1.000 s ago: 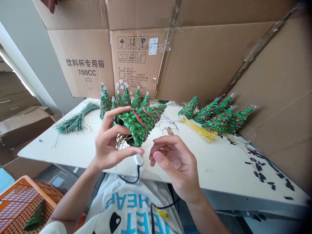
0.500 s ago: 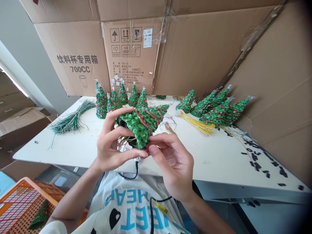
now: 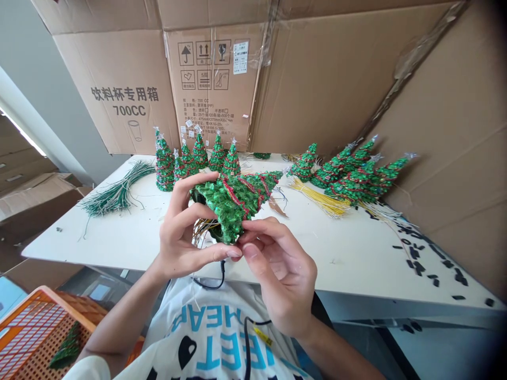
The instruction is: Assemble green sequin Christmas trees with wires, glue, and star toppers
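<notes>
My left hand (image 3: pixel 184 232) grips a small green glitter Christmas tree (image 3: pixel 233 198) with red garland, held on its side over the table's near edge, tip pointing right. Thin wires hang from its open base. My right hand (image 3: pixel 277 269) is closed in a pinch at the tree's lower rim, its fingertips meeting my left thumb. A black cable (image 3: pixel 214 282) drops from under the hands toward my white shirt.
Several finished trees (image 3: pixel 194 155) stand upright at the back of the white table (image 3: pixel 356 253). More trees (image 3: pixel 352 177) lie on their sides at right on yellow wires (image 3: pixel 317 200). A bundle of green wires (image 3: pixel 114 192) lies left. Cardboard boxes (image 3: pixel 222 79) wall the back. An orange crate (image 3: pixel 35 332) sits lower left.
My right hand has moved left from open air to pinch the tree's lower rim. A white plug seen under my left thumb is now hidden by the hands.
</notes>
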Available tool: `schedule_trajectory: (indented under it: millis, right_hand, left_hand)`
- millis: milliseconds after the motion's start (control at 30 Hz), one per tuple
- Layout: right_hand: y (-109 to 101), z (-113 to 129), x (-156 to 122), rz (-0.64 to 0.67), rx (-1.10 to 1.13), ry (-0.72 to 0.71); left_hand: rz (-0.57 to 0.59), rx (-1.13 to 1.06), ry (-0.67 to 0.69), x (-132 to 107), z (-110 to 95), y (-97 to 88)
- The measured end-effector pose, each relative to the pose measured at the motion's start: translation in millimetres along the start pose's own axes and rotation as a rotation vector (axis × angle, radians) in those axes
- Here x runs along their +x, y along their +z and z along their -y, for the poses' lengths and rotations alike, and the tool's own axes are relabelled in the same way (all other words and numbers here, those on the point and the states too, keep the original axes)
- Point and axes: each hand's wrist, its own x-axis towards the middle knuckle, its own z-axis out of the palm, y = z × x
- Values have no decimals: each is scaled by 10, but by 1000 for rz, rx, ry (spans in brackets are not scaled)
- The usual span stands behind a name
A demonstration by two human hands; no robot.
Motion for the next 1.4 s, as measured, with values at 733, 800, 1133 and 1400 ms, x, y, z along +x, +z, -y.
schedule_trajectory:
  millis: [733, 800, 1133, 1400]
  right_hand:
    - [-50, -114, -64, 55, 19, -72]
    - [-54, -121, -72, 45, -7, -86]
    - [-37, -142, -116, 54, -39, -106]
    - [-21, -161, -149, 68, -30, -71]
  left_hand:
    - [28, -47, -97, -41, -98, -5]
    - [30, -42, -85, -40, -94, 10]
    - [6, 49, -11, -3, -78, 38]
    - [-53, 79, -6, -4, -52, 65]
